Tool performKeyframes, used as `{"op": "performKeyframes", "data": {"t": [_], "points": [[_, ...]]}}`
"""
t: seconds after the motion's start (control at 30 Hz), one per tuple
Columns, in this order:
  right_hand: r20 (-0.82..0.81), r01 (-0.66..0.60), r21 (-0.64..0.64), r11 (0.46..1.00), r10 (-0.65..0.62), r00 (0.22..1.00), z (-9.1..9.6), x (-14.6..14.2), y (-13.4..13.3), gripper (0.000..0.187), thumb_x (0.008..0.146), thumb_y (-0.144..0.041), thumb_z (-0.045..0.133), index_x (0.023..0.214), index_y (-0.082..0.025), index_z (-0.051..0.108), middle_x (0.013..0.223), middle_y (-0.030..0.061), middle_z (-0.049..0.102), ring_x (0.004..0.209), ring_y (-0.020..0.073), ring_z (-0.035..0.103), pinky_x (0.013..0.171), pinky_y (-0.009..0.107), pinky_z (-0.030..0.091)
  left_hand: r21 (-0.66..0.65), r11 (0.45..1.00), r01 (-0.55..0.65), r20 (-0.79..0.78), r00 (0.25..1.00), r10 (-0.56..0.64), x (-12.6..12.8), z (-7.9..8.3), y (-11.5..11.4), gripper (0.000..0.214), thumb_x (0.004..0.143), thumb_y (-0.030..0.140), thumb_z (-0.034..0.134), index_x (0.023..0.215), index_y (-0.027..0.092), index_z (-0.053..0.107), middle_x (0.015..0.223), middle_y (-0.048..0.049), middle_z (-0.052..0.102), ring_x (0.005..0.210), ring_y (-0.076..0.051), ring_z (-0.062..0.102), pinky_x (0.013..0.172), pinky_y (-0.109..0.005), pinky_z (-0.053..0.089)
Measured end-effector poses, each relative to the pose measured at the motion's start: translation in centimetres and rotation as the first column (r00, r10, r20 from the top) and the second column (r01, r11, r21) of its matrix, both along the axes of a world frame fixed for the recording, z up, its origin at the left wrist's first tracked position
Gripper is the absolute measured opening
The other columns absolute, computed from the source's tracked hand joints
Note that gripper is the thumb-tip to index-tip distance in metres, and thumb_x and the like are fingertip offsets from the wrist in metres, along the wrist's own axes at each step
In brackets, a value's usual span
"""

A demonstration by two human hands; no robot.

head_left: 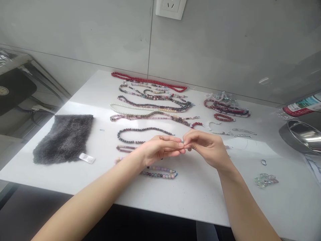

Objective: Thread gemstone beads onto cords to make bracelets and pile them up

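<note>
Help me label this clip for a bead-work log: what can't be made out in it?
All in the head view:
Tiny item pinched between left hand and right hand: too small, covered by fingertips.
Pastel round-bead strand: partly behind the left forearm.
Shiny steel bowl and red-labelled bottle: cut by the right edge; label print too small.
White wall socket: cut by the top edge.

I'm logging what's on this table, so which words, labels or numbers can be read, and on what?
No text reads clearly.
The container label, red and teal, at the right edge: print too blurred.
The white tag on the grey cloth: too small.
The printed sheet at the right edge: blurred.
</note>
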State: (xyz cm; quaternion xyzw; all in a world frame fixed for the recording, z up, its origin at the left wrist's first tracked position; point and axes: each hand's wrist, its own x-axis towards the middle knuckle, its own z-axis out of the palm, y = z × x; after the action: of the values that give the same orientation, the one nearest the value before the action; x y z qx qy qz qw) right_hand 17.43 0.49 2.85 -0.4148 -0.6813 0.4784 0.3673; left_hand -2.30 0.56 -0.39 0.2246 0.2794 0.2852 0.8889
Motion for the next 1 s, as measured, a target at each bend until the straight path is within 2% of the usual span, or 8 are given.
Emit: {"op": "performKeyframes", "data": {"t": [0.2, 0.33, 0.63, 0.83, 1.0], "points": [[-0.040, -0.007, 0.129, 0.992, 0.013, 0.999, -0.1, -0.1, 0.1, 0.015, 0.086, -0.016, 0.065, 0.079, -0.024, 0.076, 0.080, 0.0054, 0.065, 0.069, 0.0167, 0.060, 0.055, 0.031, 0.051, -0.057, 0.998, -0.010, 0.043, 0.999, 0.013, 0.1, 0.3, 0.0, 0.013, 0.077, 0.011, 0.075, 0.089, 0.010, 0.073, 0.088, -0.0080, 0.072, 0.084, -0.010, 0.068, 0.075, -0.012, 0.053], [-0.063, -0.042, 0.213, 0.976, 0.057, 0.996, -0.3, -0.2, 0.3, 0.018, 0.087, -0.013, 0.064, 0.086, -0.024, 0.078, 0.080, 0.0057, 0.066, 0.069, 0.0166, 0.062, 0.055, 0.031, 0.054, -0.033, 0.999, -0.018, 0.067, 0.998, 0.020, 0.1, 0.4, 0.0, 0.013, 0.077, 0.011, 0.074, 0.091, 0.010, 0.074, 0.090, -0.0079, 0.072, 0.085, -0.010, 0.068, 0.075, -0.011, 0.054], [-0.066, -0.067, 0.285, 0.956, 0.089, 0.994, -0.4, 0.2, 0.5, 0.024, 0.085, -0.006, 0.063, 0.087, -0.025, 0.078, 0.081, 0.0050, 0.066, 0.071, 0.0166, 0.064, 0.057, 0.030, 0.054, -0.055, 0.998, -0.012, 0.091, 0.996, 0.017, 0.0, 0.4, -0.2, 0.014, 0.078, 0.012, 0.074, 0.092, 0.011, 0.072, 0.088, -0.0062, 0.071, 0.082, -0.008, 0.067, 0.074, -0.011, 0.053], [-0.052, -0.045, 0.252, 0.967, 0.061, 0.997, -0.1, -0.1, 0.0, 0.020, 0.086, -0.011, 0.065, 0.087, -0.025, 0.078, 0.082, 0.0051, 0.068, 0.072, 0.0174, 0.065, 0.058, 0.031, 0.056, -0.035, 0.999, -0.022, 0.066, 0.997, 0.025, 0.0, 0.7, -0.1, 0.013, 0.078, 0.016, 0.074, 0.090, 0.011, 0.073, 0.089, -0.0071, 0.067, 0.082, -0.009, 0.065, 0.069, -0.012, 0.052], [-0.096, 0.096, 0.113, 0.989, -0.086, 0.992, -0.2, -0.7, -0.5, 0.017, 0.081, -0.013, 0.072, 0.093, -0.024, 0.075, 0.083, 0.0034, 0.069, 0.071, 0.0173, 0.067, 0.064, 0.033, 0.059, 0.108, 0.989, -0.098, 0.001, 0.995, 0.098, -0.1, 1.1, -0.2, 0.023, 0.076, 0.021, 0.077, 0.095, 0.012, 0.070, 0.090, -0.0073, 0.066, 0.081, -0.010, 0.063, 0.067, -0.015, 0.050]]}}
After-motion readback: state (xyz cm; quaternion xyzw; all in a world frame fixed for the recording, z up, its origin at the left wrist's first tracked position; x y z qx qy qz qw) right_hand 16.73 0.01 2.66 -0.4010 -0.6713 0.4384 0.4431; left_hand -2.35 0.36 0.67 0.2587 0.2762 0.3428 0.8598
